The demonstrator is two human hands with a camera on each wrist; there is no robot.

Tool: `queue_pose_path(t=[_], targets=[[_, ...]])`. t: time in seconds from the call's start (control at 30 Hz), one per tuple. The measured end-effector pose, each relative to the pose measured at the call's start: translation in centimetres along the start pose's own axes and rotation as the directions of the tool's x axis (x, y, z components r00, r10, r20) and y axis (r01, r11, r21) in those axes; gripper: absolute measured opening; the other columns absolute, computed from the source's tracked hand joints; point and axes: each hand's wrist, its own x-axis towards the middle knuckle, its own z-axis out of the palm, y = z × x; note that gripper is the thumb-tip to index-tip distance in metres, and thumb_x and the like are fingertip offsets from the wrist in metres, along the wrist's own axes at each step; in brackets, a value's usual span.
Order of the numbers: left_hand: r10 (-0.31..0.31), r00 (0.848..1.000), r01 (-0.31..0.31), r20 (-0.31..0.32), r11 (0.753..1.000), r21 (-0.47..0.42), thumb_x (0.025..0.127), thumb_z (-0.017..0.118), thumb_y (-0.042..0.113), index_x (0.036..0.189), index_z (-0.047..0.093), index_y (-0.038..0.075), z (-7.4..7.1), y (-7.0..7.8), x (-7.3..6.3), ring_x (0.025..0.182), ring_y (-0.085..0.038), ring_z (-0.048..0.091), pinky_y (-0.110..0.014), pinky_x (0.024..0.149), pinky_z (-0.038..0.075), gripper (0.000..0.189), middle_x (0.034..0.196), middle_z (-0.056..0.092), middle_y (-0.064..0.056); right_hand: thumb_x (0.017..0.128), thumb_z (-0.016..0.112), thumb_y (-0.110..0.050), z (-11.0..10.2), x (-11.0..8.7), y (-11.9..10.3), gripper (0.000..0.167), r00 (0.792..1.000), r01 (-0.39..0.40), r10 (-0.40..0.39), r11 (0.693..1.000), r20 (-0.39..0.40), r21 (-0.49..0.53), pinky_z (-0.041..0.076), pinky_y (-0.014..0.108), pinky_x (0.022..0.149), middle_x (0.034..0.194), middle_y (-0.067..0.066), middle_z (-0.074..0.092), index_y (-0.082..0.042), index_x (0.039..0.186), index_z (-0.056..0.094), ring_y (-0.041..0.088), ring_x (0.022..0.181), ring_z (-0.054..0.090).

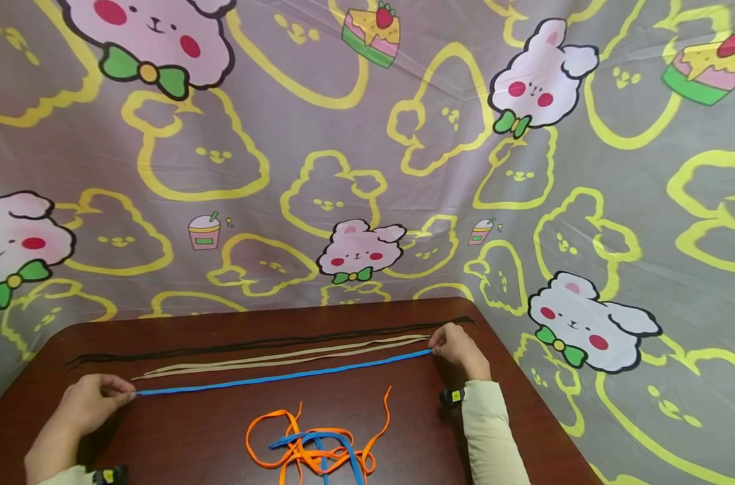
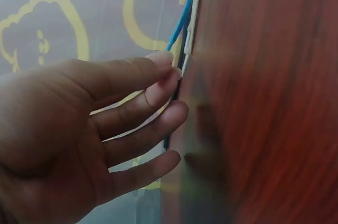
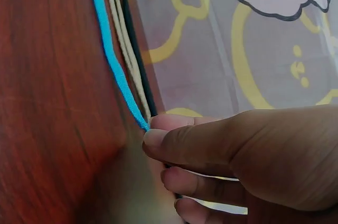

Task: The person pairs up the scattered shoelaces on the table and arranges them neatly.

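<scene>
A blue shoelace stretches straight across the table between both hands. Its left end is pinched between thumb and index finger of my left hand, the other fingers spread apart in the left wrist view. My right hand pinches the opposite end, its fingertips covering the tip. Just behind the blue lace lies a beige shoelace, running in strands nearly parallel to it. Farther back a black shoelace extends in a long line. Closer to me, an orange shoelace lies tangled with another blue lace.
The dark brown wooden table has rounded back corners. A grey curtain printed with yellow outlines and rabbit faces hangs behind it and along the right side. Each wrist wears a black strap.
</scene>
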Motion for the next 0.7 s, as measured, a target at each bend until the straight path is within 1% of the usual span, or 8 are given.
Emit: queue_pose_path(t=[0.13, 0.3, 0.43, 0.5, 0.57, 0.7], targets=[[0.000, 1.000, 0.000, -0.010, 1.000, 0.011, 0.087, 0.077, 0.014, 0.086, 0.074, 0.003, 0.16, -0.17, -0.11, 0.073, -0.016, 0.062, -0.041, 0.070, 0.047, 0.011, 0.078, 0.072, -0.005, 0.083, 0.076, 0.001, 0.46, 0.23, 0.23, 0.010, 1.000, -0.005, 0.005, 1.000, -0.008, -0.005, 0.053, 0.043, 0.073, 0.079, -0.002, 0.071, -0.009, 0.083, 0.076, 0.015, 0.075, 0.063], [-0.012, 1.000, 0.012, -0.006, 1.000, 0.014, 0.086, 0.078, 0.013, 0.085, 0.075, 0.005, 0.33, -0.22, -0.17, 0.074, -0.018, 0.063, -0.048, 0.074, 0.047, 0.009, 0.078, 0.073, -0.005, 0.084, 0.077, 0.000, 0.78, 0.30, 0.39, 0.011, 1.000, 0.000, 0.000, 1.000, -0.009, -0.019, 0.053, 0.041, 0.070, 0.081, -0.002, 0.070, -0.011, 0.081, 0.076, 0.016, 0.074, 0.062], [-0.018, 1.000, 0.018, -0.007, 1.000, 0.023, 0.085, 0.078, 0.012, 0.083, 0.075, 0.007, 0.49, -0.10, -0.17, 0.075, -0.019, 0.062, -0.050, 0.075, 0.047, 0.006, 0.079, 0.072, -0.004, 0.085, 0.077, -0.001, 0.86, 0.33, 0.43, 0.013, 1.000, -0.003, 0.002, 0.999, -0.017, -0.033, 0.052, 0.041, 0.069, 0.083, -0.001, 0.071, -0.013, 0.079, 0.076, 0.018, 0.075, 0.060], [-0.010, 1.000, 0.010, -0.021, 0.999, 0.032, 0.084, 0.079, 0.012, 0.082, 0.076, 0.008, 0.56, -0.05, -0.16, 0.075, -0.022, 0.062, -0.051, 0.075, 0.047, 0.006, 0.079, 0.072, -0.004, 0.085, 0.077, -0.001, 0.88, 0.35, 0.44, 0.014, 1.000, -0.008, 0.008, 0.999, -0.019, -0.035, 0.051, 0.041, 0.070, 0.083, -0.001, 0.070, -0.013, 0.078, 0.075, 0.018, 0.075, 0.060], [-0.009, 1.000, 0.010, -0.022, 0.999, 0.032, 0.084, 0.079, 0.012, 0.082, 0.076, 0.008, 0.61, -0.01, -0.11, 0.077, -0.027, 0.064, -0.053, 0.076, 0.047, 0.006, 0.080, 0.073, -0.006, 0.085, 0.077, -0.002, 0.91, 0.37, 0.45, 0.015, 1.000, -0.013, 0.012, 0.999, -0.021, -0.037, 0.051, 0.041, 0.070, 0.082, -0.001, 0.070, -0.013, 0.077, 0.075, 0.018, 0.074, 0.059], [-0.022, 1.000, 0.022, -0.014, 0.999, 0.032, 0.083, 0.080, 0.013, 0.083, 0.077, 0.006, 0.71, -0.03, -0.07, 0.088, -0.046, 0.063, -0.061, 0.080, 0.046, 0.007, 0.086, 0.074, -0.013, 0.085, 0.077, -0.002, 0.98, 0.41, 0.45, 0.015, 1.000, -0.019, 0.018, 0.999, -0.017, -0.043, 0.051, 0.040, 0.070, 0.079, -0.002, 0.069, -0.014, 0.076, 0.074, 0.017, 0.072, 0.059]])
